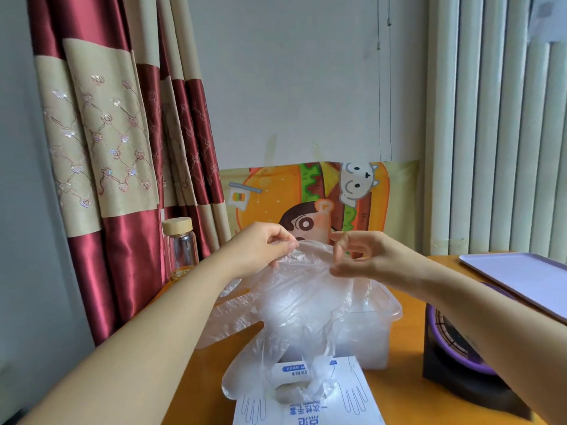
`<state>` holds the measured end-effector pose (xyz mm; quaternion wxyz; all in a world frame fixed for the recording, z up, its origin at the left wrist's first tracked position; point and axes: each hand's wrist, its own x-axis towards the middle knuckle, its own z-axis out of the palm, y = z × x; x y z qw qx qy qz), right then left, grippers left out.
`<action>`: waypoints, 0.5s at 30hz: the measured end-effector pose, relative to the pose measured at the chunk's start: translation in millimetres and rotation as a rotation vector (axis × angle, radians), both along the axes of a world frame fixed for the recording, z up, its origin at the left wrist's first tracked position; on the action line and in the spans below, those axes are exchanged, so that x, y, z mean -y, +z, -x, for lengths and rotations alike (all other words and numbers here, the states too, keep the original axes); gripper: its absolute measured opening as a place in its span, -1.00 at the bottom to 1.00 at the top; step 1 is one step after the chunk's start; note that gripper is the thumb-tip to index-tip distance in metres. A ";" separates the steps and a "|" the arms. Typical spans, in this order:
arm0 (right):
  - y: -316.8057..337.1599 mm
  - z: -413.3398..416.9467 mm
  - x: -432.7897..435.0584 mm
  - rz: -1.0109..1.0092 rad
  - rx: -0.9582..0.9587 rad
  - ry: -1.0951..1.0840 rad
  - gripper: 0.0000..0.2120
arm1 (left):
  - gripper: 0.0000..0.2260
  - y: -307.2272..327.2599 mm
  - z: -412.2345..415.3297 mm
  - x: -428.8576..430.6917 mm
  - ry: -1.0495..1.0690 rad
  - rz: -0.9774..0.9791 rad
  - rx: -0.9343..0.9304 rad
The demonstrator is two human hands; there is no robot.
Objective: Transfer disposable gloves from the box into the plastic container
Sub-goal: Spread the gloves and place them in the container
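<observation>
1. Both the left hand (267,243) and right hand (359,256) pinch the glove (294,308) by its cuff.
2. The glove hangs lengthwise toward 6 o'clock, its fingertips reaching the box (306,400).
3. The plastic container (380,332) sits at 5 o'clock below, nearer the right hand.

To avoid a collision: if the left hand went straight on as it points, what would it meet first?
Probably the right hand: the left hand points at it across the glove both pinch; depth between them is unclear.
</observation>
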<state>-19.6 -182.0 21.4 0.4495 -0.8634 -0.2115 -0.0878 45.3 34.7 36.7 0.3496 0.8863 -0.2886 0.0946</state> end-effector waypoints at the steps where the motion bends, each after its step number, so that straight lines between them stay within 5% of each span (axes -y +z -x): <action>1: 1.1 -2.3 1.0 0.046 -0.004 0.005 -0.87 | -0.93 -0.4 -4.3 1.0 -0.018 -0.005 -0.011; 11: -12.4 -45.5 5.8 0.409 0.111 -0.161 -0.61 | -0.93 -15.5 -60.1 21.3 -0.006 -0.026 -0.098; 15: -24.2 -76.9 16.7 0.563 0.031 -0.308 -0.50 | -0.81 -23.2 -71.1 31.5 0.284 -0.284 0.505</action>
